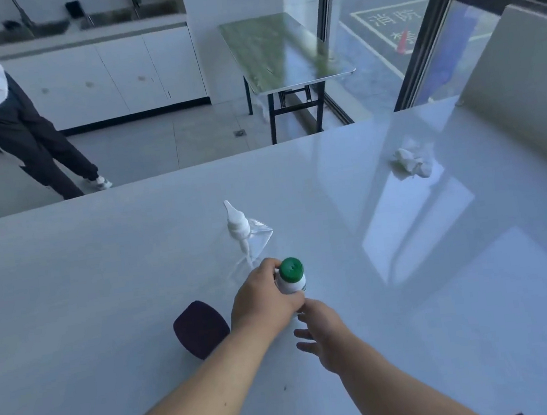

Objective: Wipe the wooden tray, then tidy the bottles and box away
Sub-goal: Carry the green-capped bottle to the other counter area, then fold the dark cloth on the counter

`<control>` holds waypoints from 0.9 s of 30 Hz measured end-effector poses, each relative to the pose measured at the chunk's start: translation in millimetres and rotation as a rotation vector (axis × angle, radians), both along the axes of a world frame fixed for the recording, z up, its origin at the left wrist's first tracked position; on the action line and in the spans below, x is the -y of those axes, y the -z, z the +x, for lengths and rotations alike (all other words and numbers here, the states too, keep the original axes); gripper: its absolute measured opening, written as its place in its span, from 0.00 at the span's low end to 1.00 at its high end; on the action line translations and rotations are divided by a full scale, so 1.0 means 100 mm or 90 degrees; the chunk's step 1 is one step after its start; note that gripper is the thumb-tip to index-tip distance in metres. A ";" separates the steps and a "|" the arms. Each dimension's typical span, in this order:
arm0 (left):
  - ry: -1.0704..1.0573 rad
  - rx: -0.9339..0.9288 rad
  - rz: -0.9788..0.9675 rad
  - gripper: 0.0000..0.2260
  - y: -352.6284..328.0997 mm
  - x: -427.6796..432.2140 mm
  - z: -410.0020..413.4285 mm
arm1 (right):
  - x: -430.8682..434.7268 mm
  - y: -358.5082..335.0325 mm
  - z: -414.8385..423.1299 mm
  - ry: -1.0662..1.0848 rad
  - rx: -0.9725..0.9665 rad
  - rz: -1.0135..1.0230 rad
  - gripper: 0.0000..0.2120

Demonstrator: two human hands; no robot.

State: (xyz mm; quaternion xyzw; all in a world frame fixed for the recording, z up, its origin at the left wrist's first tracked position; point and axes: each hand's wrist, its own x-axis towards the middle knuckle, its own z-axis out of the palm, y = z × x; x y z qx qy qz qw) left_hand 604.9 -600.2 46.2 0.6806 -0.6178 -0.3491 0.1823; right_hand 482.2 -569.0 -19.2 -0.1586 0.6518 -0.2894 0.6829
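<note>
The left hand (263, 303) wraps the white bottle (290, 283), so the fingers hide most of its body and label; only the green cap (291, 269) shows whole. Under the right hand (323, 332), the table (102, 280) beneath the fingertips is hidden. The dark purple object (199, 328) beside the left wrist is partly covered by it. At the bottom edge both forearms are cut off.

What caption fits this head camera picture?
Left hand grips a green-capped bottle on a white table; right hand reaches in, open.
</note>
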 end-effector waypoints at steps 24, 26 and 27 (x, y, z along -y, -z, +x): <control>0.103 0.102 -0.094 0.14 0.40 -0.86 -0.26 | -0.88 -0.14 -1.23 -0.029 -0.353 -0.148 0.15; 0.216 0.097 -0.045 0.12 0.45 -0.97 -0.65 | -1.22 -0.19 -1.63 -0.037 -0.445 -0.141 0.15; 0.280 0.097 -0.022 0.13 0.46 -1.02 -0.88 | -1.41 -0.21 -1.83 -0.042 -0.495 -0.137 0.17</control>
